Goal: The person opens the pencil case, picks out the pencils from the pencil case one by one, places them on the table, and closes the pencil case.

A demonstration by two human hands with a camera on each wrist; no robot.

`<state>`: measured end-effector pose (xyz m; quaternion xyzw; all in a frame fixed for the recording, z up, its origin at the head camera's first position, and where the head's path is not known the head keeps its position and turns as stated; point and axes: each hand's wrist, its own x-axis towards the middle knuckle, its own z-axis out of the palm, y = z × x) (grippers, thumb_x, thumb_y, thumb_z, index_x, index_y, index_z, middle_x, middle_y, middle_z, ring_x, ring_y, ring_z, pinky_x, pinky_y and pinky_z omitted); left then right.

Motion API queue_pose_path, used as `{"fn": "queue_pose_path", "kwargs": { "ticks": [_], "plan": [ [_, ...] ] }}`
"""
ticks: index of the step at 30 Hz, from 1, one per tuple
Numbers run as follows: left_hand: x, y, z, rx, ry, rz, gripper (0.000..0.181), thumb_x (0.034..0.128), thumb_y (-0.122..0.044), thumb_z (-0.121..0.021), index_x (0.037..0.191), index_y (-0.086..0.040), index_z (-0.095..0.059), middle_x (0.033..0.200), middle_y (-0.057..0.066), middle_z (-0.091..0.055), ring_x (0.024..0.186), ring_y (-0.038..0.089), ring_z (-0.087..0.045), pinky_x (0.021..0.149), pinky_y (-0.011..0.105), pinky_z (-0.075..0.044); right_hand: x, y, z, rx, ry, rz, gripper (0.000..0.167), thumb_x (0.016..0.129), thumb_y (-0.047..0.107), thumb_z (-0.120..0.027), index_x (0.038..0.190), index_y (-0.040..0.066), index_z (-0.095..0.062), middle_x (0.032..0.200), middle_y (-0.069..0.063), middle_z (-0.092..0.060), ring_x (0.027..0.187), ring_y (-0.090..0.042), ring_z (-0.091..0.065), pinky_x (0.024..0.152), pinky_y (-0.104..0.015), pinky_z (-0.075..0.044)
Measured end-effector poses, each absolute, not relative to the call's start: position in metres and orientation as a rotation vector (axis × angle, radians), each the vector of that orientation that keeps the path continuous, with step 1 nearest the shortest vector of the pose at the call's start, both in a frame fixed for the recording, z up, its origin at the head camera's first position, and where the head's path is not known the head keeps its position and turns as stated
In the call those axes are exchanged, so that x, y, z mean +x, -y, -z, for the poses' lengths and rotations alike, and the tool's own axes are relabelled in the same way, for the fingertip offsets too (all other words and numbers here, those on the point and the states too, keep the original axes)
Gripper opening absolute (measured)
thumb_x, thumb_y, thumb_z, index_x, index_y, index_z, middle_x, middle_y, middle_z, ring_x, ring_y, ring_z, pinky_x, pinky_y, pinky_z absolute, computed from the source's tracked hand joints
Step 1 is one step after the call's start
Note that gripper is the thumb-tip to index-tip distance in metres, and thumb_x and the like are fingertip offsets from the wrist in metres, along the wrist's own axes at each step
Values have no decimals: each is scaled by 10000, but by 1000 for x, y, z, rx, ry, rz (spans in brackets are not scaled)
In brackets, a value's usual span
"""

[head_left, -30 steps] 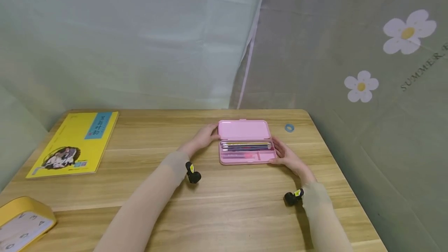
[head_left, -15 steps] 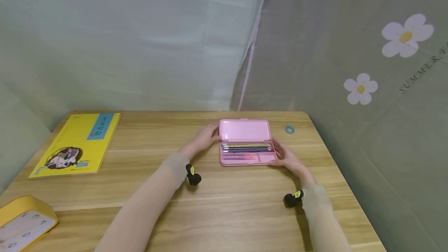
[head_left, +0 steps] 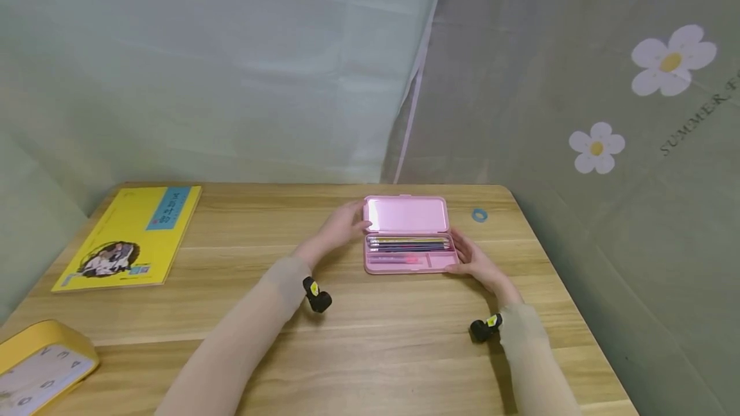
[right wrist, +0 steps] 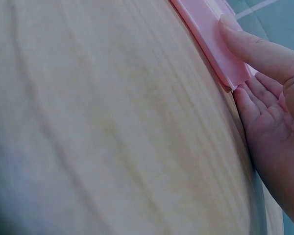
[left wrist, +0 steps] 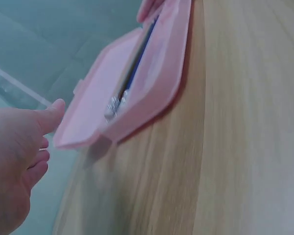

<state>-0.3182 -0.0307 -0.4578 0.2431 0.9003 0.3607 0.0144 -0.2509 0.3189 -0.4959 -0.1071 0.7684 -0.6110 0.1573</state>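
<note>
At the lower left, nearest the viewer, a yellow clock with rounded corners and a pale numbered face (head_left: pixel 49 374) is seen on the wood-grain table (head_left: pixel 393 352). Farther in, the base of a pink, rectangular, hard-walled pencil case (head_left: pixel 405 271) is held at its right end by the right hand (head_left: pixel 475 263), the thumb laid on the front wall, the other fingers along the end. Slim pencils (head_left: pixel 407 243) are lined up in the rear compartment. Beyond, the hinged pink lid (head_left: pixel 407 214) is met at its left edge by the thumb of the left hand (head_left: pixel 336 230); its lower fingers are bent, and whether the lid is pinched cannot be told. Since half a second ago, that thumb has been brought over the edge and a bright glare has been caught by the lid; it is judged that the lid is being tilted while the base is steadied. A blue ring (head_left: pixel 479 215) is left to the right.
</note>
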Motion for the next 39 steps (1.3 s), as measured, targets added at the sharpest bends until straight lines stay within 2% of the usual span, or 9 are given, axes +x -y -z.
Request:
{"fn": "queue_pose_path", "kwargs": {
  "ticks": [3, 5, 7, 10, 15, 21, 26, 35, 39],
  "plan": [
    [-314, 25, 452, 770, -2817, -1132, 515, 943, -195, -642, 1384, 30, -500, 1411, 224, -519, 1258, 357, -543, 1113, 467, -404, -251, -320, 496, -309, -2203, 1746, 1000, 828, -38, -716, 1557, 0, -33, 1629, -223, -65, 1509, -366, -64, 1209, -389, -134],
    [-311, 22, 450, 801, -2826, -1141, 457, 936, -180, -650, 1340, 12, -557, 1361, 198, -575, 1122, 318, -618, 1033, 439, -481, -251, -321, 496, -311, -2205, 1740, 997, 831, -34, -715, 1556, -2, -31, 1630, -221, -60, 1509, -365, -57, 1211, -394, -132],
    [-309, 18, 449, 842, -2829, -1160, 414, 920, -153, -667, 1299, 1, -600, 1306, 178, -625, 962, 273, -640, 929, 407, -534, -251, -321, 496, -309, -2205, 1739, 995, 831, -36, -716, 1555, -6, -34, 1630, -222, -63, 1510, -363, -58, 1213, -390, -137],
    [-304, 14, 449, 892, -2815, -1206, 385, 896, -122, -689, 1259, -6, -635, 1240, 161, -669, 901, 252, -639, 852, 388, -552, -252, -321, 496, -302, -2199, 1748, 995, 827, -44, -714, 1554, -10, -36, 1630, -220, -64, 1511, -354, -60, 1214, -359, -148],
    [-302, 7, 455, 922, -2760, -1252, 392, 885, -88, -693, 1264, -8, -628, 1186, 161, -688, 1020, 282, -668, 876, 357, -571, -251, -321, 495, -298, -2197, 1758, 1012, 818, -40, -722, 1556, -3, -30, 1631, -217, -60, 1512, -348, -62, 1208, -319, -167],
    [-300, 1, 462, 937, -2731, -1256, 387, 883, -70, -697, 1259, -12, -626, 1121, 143, -707, 971, 263, -679, 819, 307, -584, -251, -321, 495, -295, -2192, 1765, 1017, 815, -42, -726, 1558, 4, -33, 1630, -217, -69, 1512, -346, -61, 1208, -308, -170],
    [-300, -1, 469, 977, -2769, -1198, 356, 862, -87, -724, 1203, -7, -659, 1059, 126, -731, 958, 248, -699, 865, 322, -574, -252, -322, 496, -300, -2196, 1757, 1005, 820, -42, -719, 1559, 8, -40, 1630, -216, -77, 1513, -344, -62, 1212, -332, -155],
    [-298, -4, 475, 925, -2744, -1186, 291, 868, -71, -717, 1150, -7, -686, 1094, 129, -730, 1020, 250, -700, 930, 353, -554, -251, -321, 497, -314, -2191, 1760, 993, 825, -44, -711, 1557, 2, -41, 1628, -222, -82, 1511, -353, -60, 1216, -383, -130],
    [-296, -6, 474, 894, -2743, -1153, 263, 877, -64, -708, 1133, -5, -693, 1094, 127, -730, 1021, 246, -698, 929, 351, -554, -251, -320, 498, -315, -2192, 1757, 988, 828, -47, -708, 1557, 0, -42, 1629, -219, -79, 1512, -349, -62, 1216, -366, -137]
  ]
}}
